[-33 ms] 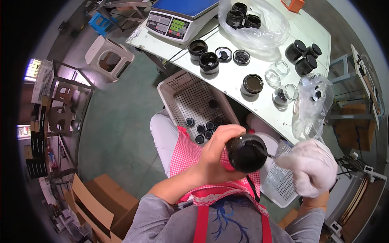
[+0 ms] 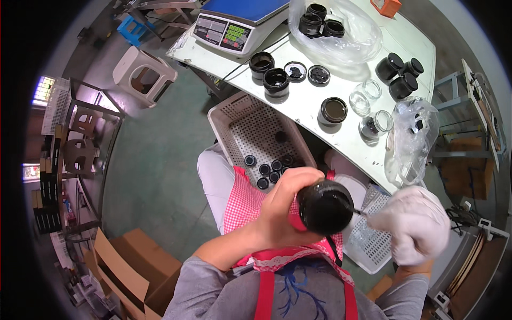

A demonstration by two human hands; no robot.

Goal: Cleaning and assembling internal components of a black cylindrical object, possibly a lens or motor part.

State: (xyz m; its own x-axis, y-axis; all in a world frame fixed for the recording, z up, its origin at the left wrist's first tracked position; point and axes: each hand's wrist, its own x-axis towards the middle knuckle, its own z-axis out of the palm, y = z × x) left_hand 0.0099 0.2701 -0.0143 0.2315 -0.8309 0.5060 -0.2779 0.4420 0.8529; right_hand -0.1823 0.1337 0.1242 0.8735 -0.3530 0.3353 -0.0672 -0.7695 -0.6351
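Note:
My bare left hand [image 2: 285, 205] is wrapped round a jar filled with something glossy and black [image 2: 325, 209], its mouth tipped toward me. In a white glove, my right hand [image 2: 418, 225] is closed on a thin dark rod [image 2: 359, 212]. The rod's tip reaches the jar's right rim; its grip end is hidden in the glove. Ahead on the white table [image 2: 298, 106] stand a jar with dark contents [image 2: 333, 111] and two open black jars [image 2: 276, 83] [image 2: 262, 65]. Two lids smeared black [image 2: 295, 71] [image 2: 319, 75] lie beside them.
Clear glass jars [image 2: 376, 124], capped black jars [image 2: 403, 85], plastic bags [image 2: 413, 141] and a scale [image 2: 226, 34] occupy the table. Below its edge, a basket [image 2: 221, 120] holds several small black jars. A second white basket [image 2: 373, 256] is at right, a cardboard box [image 2: 136, 266] at lower left.
My right hand has shifted slightly right and down, and more of the thin rod shows between glove and jar. The jar in my left hand has tilted a little.

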